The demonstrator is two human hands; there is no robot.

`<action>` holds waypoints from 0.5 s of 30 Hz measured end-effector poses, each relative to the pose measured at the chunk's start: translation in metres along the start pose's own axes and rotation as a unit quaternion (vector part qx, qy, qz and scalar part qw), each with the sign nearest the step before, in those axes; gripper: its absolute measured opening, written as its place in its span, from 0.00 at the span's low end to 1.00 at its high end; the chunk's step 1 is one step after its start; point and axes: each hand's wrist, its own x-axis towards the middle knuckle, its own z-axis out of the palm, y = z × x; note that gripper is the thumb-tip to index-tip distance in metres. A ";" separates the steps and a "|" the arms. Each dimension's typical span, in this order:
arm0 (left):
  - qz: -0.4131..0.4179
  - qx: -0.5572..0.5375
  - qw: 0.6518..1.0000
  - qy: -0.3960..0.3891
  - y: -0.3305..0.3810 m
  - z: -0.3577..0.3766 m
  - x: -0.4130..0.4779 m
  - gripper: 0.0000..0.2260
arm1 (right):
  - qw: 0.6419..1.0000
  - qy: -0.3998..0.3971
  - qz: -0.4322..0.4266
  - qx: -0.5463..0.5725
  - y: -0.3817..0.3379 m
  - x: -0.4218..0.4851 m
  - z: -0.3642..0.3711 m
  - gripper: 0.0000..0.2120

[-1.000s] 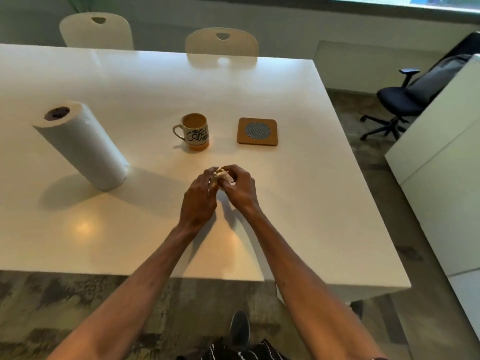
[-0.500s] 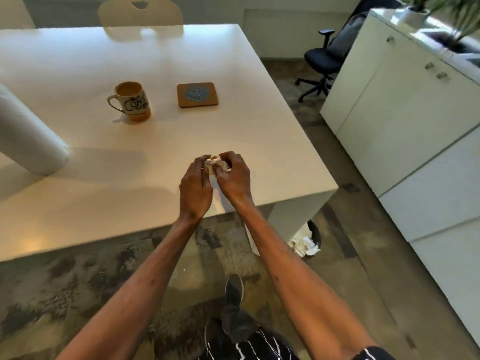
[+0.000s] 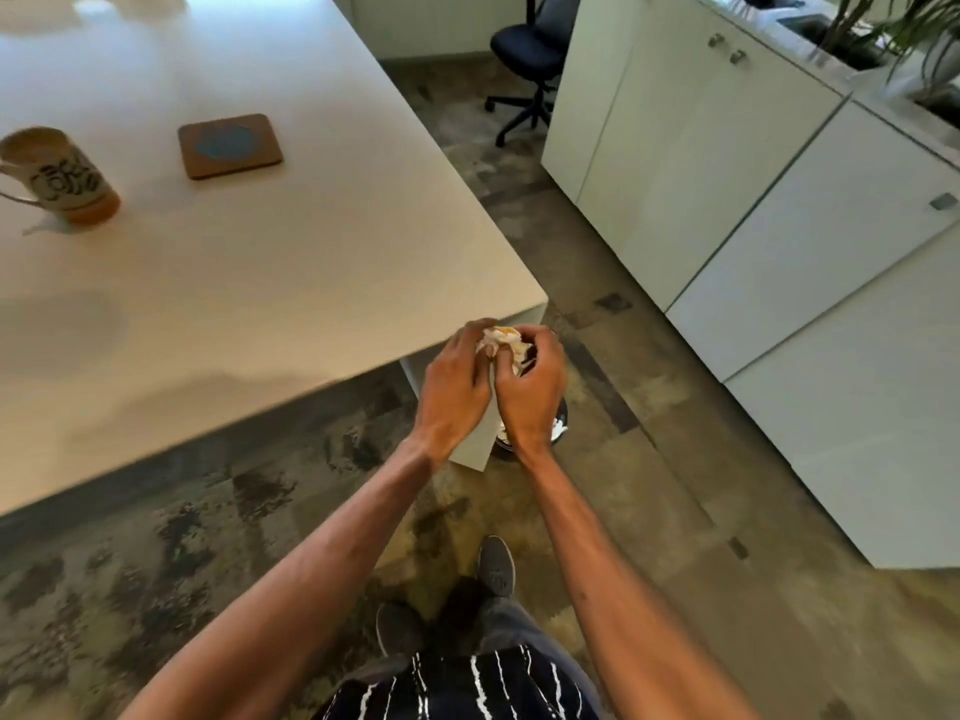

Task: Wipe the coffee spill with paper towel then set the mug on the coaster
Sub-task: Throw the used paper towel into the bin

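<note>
A grey shoe (image 3: 496, 563) stands on the floor, a little way off the near right corner of the table (image 3: 311, 252). Further out, both hands are together just past this same corner, beyond the table's edge. The left hand (image 3: 452, 387) and the right hand (image 3: 530, 392) each curl their fingers around one crumpled paper towel (image 3: 501, 343), which shows between the fingertips with a brownish stain. Below the hands, beside the table's corner leg, a dark bin (image 3: 560, 426) is mostly hidden. On the table, toward its right side, the coaster (image 3: 230, 146) lies flat. The mug (image 3: 62, 176) stands upright on the tabletop left of the coaster and apart from it. An office chair (image 3: 530, 44) stands beyond the table's far right side.
</note>
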 end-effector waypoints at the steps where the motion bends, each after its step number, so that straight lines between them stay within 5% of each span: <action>1: 0.006 0.006 1.000 -0.019 0.005 0.017 0.003 0.16 | 1.000 0.012 0.014 0.000 0.012 0.006 -0.010 0.10; 7: -0.065 -0.020 0.981 -0.180 0.014 0.126 0.020 0.24 | 0.989 0.034 0.135 -0.046 0.106 0.048 -0.060 0.07; 15: -0.163 0.021 0.953 -0.255 -0.037 0.232 0.078 0.27 | 0.968 -0.037 0.228 -0.097 0.222 0.115 -0.050 0.05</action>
